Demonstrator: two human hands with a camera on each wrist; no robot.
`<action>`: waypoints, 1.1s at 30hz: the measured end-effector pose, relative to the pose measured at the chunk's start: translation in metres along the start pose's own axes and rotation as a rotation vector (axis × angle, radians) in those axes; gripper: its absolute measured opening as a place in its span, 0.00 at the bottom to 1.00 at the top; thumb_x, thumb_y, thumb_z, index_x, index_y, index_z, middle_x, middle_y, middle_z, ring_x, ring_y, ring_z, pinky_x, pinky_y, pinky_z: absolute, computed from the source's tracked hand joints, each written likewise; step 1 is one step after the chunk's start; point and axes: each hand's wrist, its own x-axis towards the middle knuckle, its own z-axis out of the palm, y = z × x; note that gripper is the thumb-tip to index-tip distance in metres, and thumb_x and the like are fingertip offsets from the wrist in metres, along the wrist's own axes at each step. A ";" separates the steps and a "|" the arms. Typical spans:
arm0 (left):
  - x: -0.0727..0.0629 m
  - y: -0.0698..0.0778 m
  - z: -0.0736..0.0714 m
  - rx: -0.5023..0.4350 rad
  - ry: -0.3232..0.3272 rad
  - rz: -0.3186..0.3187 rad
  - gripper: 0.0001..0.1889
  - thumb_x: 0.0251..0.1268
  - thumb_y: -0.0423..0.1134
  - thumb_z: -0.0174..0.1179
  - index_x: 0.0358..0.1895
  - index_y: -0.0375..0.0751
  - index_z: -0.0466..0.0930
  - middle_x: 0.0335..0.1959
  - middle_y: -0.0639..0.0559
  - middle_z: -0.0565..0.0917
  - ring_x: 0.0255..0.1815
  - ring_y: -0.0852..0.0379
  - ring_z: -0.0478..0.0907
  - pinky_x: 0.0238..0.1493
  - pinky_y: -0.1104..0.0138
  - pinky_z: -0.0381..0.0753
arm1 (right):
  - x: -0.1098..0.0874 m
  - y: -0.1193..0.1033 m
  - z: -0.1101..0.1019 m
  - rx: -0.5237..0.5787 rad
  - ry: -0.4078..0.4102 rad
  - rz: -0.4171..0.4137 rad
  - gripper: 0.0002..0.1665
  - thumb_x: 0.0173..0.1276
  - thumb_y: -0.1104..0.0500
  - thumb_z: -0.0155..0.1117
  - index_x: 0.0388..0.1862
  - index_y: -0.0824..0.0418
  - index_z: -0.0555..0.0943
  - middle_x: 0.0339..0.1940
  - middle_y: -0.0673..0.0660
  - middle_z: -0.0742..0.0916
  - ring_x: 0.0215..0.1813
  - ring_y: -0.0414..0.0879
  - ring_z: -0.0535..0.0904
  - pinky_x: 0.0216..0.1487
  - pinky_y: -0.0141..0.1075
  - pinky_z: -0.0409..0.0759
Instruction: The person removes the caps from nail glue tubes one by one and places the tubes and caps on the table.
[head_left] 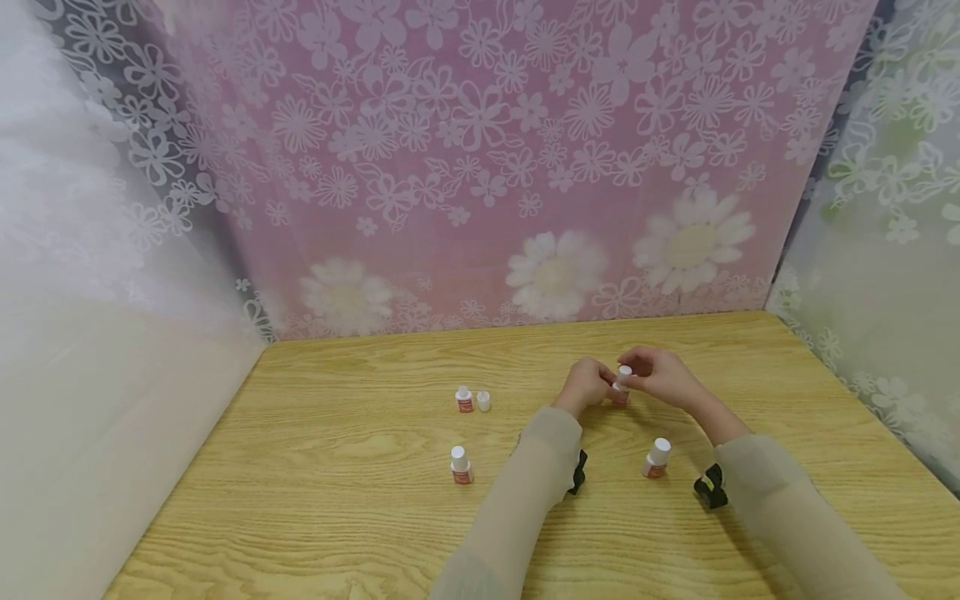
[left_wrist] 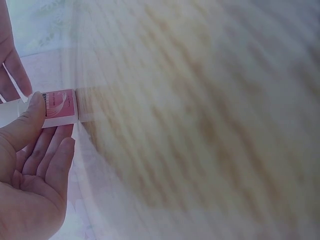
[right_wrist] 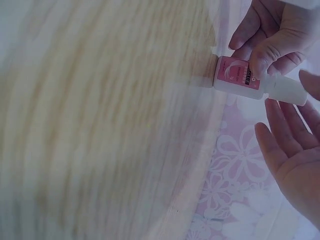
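My left hand (head_left: 585, 384) grips a small white glue bottle (right_wrist: 239, 77) with a pink label, thumb across its front and fingers behind. The bottle stands on the table. At its top, my right hand (head_left: 663, 379) pinches the white cap (right_wrist: 287, 90) between thumb and fingers. In the left wrist view the left thumb overlaps the label of the bottle (left_wrist: 61, 106), and the right hand's fingers (left_wrist: 14, 70) show beyond it. Whether the cap is seated or slightly raised, I cannot tell.
Nearer on the right stands a capped bottle (head_left: 656, 458). Another capped bottle (head_left: 461, 465) is at the front left. Behind it stands an uncapped-looking bottle (head_left: 464, 400) beside a loose white cap (head_left: 483, 402). Floral curtains (head_left: 480, 167) border the wooden table (head_left: 337, 500).
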 end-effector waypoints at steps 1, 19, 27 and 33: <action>0.000 0.000 0.000 0.001 -0.001 0.002 0.07 0.39 0.37 0.71 0.21 0.40 0.82 0.19 0.59 0.77 0.20 0.63 0.67 0.22 0.72 0.67 | 0.000 0.000 0.000 -0.011 0.002 0.007 0.21 0.60 0.61 0.61 0.48 0.73 0.72 0.41 0.65 0.80 0.44 0.58 0.76 0.40 0.46 0.74; 0.001 -0.003 0.002 -0.012 -0.009 0.010 0.06 0.40 0.36 0.71 0.21 0.40 0.83 0.20 0.59 0.77 0.22 0.63 0.66 0.22 0.72 0.67 | 0.000 -0.002 0.002 -0.063 0.055 0.048 0.14 0.58 0.56 0.64 0.36 0.65 0.76 0.31 0.56 0.81 0.36 0.50 0.77 0.34 0.41 0.74; 0.000 -0.003 0.002 -0.019 -0.006 0.012 0.06 0.40 0.36 0.71 0.21 0.40 0.83 0.19 0.58 0.77 0.21 0.63 0.66 0.22 0.72 0.67 | -0.001 -0.003 0.002 -0.053 0.051 0.024 0.11 0.60 0.64 0.60 0.39 0.70 0.76 0.35 0.61 0.81 0.40 0.56 0.77 0.39 0.46 0.74; 0.000 -0.002 0.002 -0.030 -0.005 0.006 0.06 0.39 0.35 0.71 0.22 0.40 0.83 0.19 0.58 0.77 0.21 0.63 0.67 0.22 0.72 0.67 | -0.001 -0.004 0.002 -0.048 0.041 0.019 0.13 0.61 0.66 0.58 0.43 0.73 0.75 0.38 0.64 0.81 0.42 0.58 0.77 0.39 0.47 0.74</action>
